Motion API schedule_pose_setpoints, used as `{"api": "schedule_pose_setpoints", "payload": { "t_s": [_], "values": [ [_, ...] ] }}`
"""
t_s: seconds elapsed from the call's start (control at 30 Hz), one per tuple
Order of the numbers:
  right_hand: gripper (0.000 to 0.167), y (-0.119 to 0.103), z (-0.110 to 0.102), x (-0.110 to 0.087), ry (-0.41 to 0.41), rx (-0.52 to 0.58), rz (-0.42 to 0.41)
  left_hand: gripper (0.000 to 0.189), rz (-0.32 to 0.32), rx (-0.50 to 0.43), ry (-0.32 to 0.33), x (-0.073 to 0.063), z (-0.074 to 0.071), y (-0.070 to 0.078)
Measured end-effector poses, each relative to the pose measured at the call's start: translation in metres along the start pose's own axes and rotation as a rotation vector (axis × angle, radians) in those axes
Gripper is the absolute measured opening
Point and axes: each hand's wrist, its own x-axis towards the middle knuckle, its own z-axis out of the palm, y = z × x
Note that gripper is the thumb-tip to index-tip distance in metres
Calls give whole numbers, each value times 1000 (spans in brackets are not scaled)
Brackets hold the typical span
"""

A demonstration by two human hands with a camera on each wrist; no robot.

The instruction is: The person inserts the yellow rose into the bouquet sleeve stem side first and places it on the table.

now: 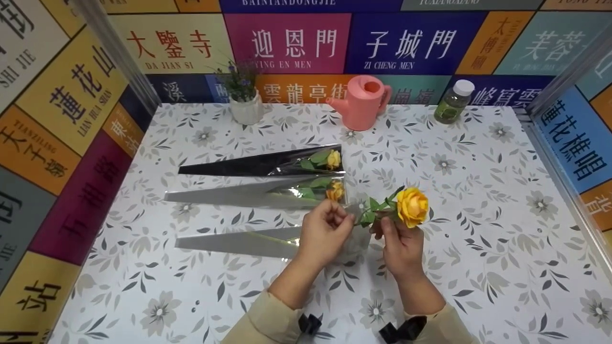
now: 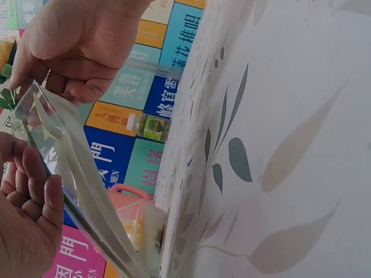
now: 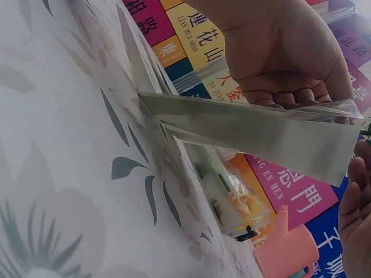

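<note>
A yellow rose (image 1: 412,206) with green leaves is in my right hand (image 1: 404,246), which grips it just below the bloom. Its stem (image 2: 72,202) runs down inside a long tapered flower sleeve (image 3: 261,133), clear on one face and greyish on the other. My left hand (image 1: 325,234) pinches this sleeve near its wide mouth, with the fingers curled. The sleeve slants up from the table, narrow end low. Beyond the left hand lie two filled sleeves, one grey (image 1: 229,191) and one black (image 1: 229,165), each with a yellow rose at its wide end.
Along the back edge of the patterned table (image 1: 478,267) stand a potted plant (image 1: 246,105), a pink watering can (image 1: 361,105) and a green bottle (image 1: 452,102) with a white cap. Panels with printed signs (image 1: 287,43) enclose the back and sides.
</note>
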Motion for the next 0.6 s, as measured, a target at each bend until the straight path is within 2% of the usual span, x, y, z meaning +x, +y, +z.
{"api": "schedule_pose_setpoints", "payload": {
  "t_s": [0.13, 0.27, 0.47, 0.6],
  "values": [
    [22, -2, 0, 3, 35, 32, 53, 16, 17, 34, 8, 0, -1, 1],
    [12, -5, 1, 4, 69, 59, 79, 16, -2, 49, 10, 0, -1, 2],
    [24, -5, 3, 0, 70, 34, 88, 15, -34, 22, 17, -1, -1, 3],
    [42, -3, 6, -1, 92, 56, 82, 14, -34, 5, 19, -1, -1, 2]
  ]
}}
